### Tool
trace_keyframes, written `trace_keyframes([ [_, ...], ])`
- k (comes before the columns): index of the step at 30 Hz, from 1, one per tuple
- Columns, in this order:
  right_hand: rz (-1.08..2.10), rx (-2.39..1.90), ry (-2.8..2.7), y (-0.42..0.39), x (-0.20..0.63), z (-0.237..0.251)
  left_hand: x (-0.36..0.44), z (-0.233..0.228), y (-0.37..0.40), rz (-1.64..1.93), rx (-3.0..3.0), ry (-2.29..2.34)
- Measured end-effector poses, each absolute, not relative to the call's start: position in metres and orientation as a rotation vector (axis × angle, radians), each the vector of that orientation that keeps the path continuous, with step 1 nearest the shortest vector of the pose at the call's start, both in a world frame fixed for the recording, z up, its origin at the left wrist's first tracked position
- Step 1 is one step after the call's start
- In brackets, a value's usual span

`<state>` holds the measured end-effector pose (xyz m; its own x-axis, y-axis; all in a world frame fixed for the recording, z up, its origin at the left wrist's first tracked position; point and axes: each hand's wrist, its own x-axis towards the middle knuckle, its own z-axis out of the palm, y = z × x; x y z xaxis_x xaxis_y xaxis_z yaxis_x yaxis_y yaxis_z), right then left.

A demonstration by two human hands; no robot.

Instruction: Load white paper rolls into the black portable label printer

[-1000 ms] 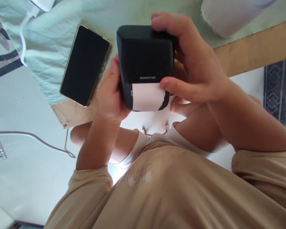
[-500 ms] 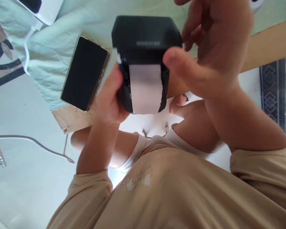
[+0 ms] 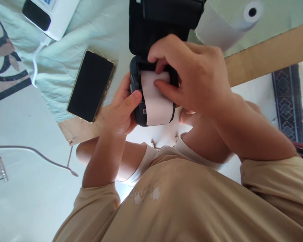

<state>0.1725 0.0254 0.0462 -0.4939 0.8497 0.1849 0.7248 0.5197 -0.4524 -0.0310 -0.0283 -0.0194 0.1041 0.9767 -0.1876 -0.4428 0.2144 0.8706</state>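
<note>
A small black receipt printer [image 3: 138, 114] is held up in front of me, its lid [image 3: 166, 20] swung open away from me. Around its left side wraps my left hand [image 3: 122, 109], closed, with the thumb resting on the front edge. A paper roll [image 3: 154, 97] sits in the printer, and its white strip hangs over the front. My right hand [image 3: 192, 72] reaches in from the right. Its thumb touches the white paper and its curled fingers dip into the compartment at the roll, partly hiding it.
A phone [image 3: 91, 85] lies on the green cloth at the left, below a white device [image 3: 53, 16] with a cable. Another white paper roll [image 3: 252, 12], partly unrolled, lies at upper right. The table's wooden edge [image 3: 262, 53] runs between cloth and my legs.
The printer's lid has gone from closed to open. My right hand has moved left from the printer's side onto the paper. My left hand keeps its hold.
</note>
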Motion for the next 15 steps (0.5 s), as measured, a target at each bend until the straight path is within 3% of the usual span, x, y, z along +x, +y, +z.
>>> trace_keyframes([
  [9, 0.304, -1.217, -2.607, 0.022, 0.183, 0.038, -0.029, -0.013, -0.033, 1.147, 0.679, 0.942],
  [15, 0.653, -1.296, -2.47, 0.017, 0.185, 0.064, -0.027, -0.01, -0.031, 1.174, 0.599, 0.93],
])
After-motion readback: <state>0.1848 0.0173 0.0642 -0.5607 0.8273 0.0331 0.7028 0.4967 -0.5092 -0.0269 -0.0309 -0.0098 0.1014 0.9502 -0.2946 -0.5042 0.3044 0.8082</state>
